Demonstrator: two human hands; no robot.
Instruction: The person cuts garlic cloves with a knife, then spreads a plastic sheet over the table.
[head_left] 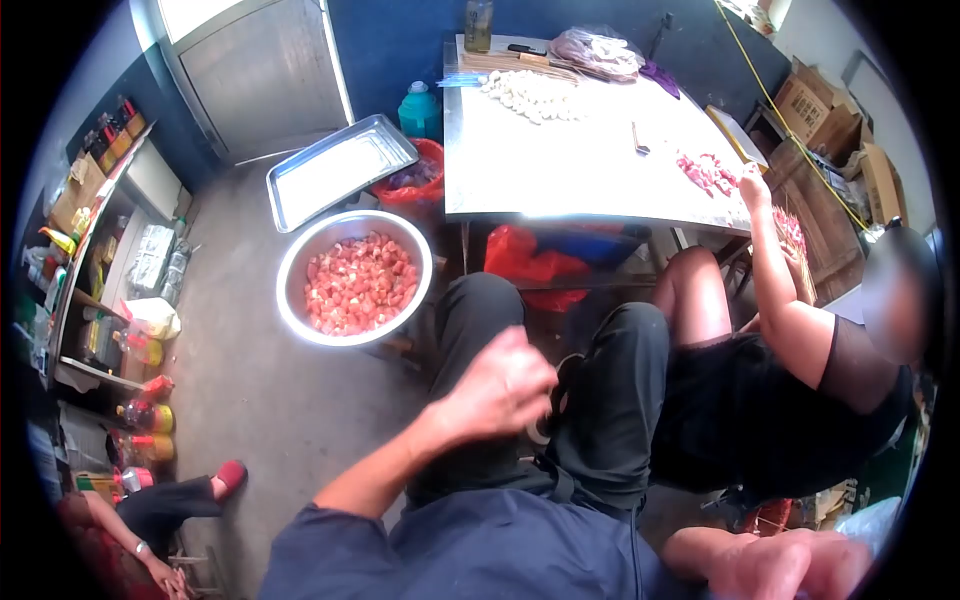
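My left hand (503,385) is over my left thigh, fingers curled in; anything inside them is hidden. Low at the right edge of the view is my right hand (780,565), bent and blurred, its fingers not clear. A metal bowl (290,305) left of my knees holds chunks of red meat (360,285). Beyond my knees stands a white-topped table (570,170), with a pile of pale pieces (530,95) at its back and small red meat pieces (708,173) at its right.
A co-worker's hand (755,185) reaches to the table's right edge, near bundled skewers (790,240). A metal tray (340,170) lies behind the bowl, by a red bag-lined bucket (415,185). Shelves (85,270) with bottles line the left. Another person's hands (168,578) are at lower left.
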